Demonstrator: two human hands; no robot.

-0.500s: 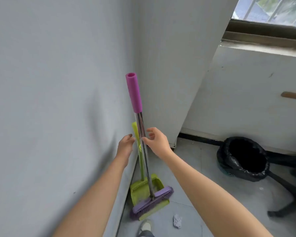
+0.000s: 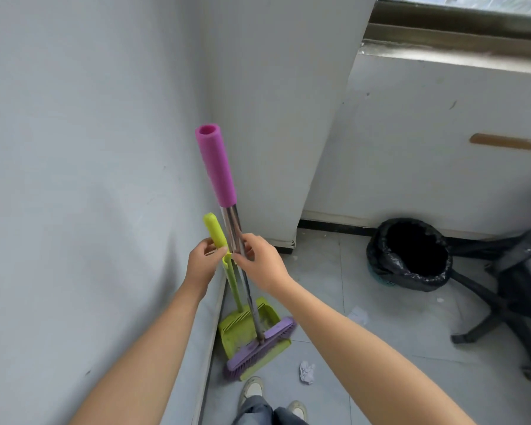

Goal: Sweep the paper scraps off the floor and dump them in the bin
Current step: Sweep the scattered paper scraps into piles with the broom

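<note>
Moved since half a second back: both hands have closed on their handles, where the right had only its fingertips at the shaft.

Item 1, broom (image 2: 216,167): pink foam sleeve on top, bare chrome shaft below, purple bristle head (image 2: 259,348) at the floor. Its long axis is near upright, with the top tipped slightly left. My right hand (image 2: 262,265) grasps the chrome below the foam, thumb and fingers wrapped round it.

Item 2, dustpan (image 2: 242,328): lime plastic, comb-toothed edge, thin stem with a yellow-green grip. My left hand (image 2: 203,262) pinches that grip, just beside the right. The two stems run side by side, almost touching. The broom head lies across the pan's mouth, close to the wall (image 2: 74,179).

Item 3, paper scraps: one crumpled white ball (image 2: 307,372) on the grey tiled floor (image 2: 380,363), down and right of the broom head. A flatter piece (image 2: 358,315) lies further right.

Item 4, bin (image 2: 377,262): round, glossy black liner, mouth open, well apart to the right, beside a chair base (image 2: 488,308).

Judgement: the two tools must part first. My right hand is nearer the scraps and bin, so the broom should swing down and right.
</note>
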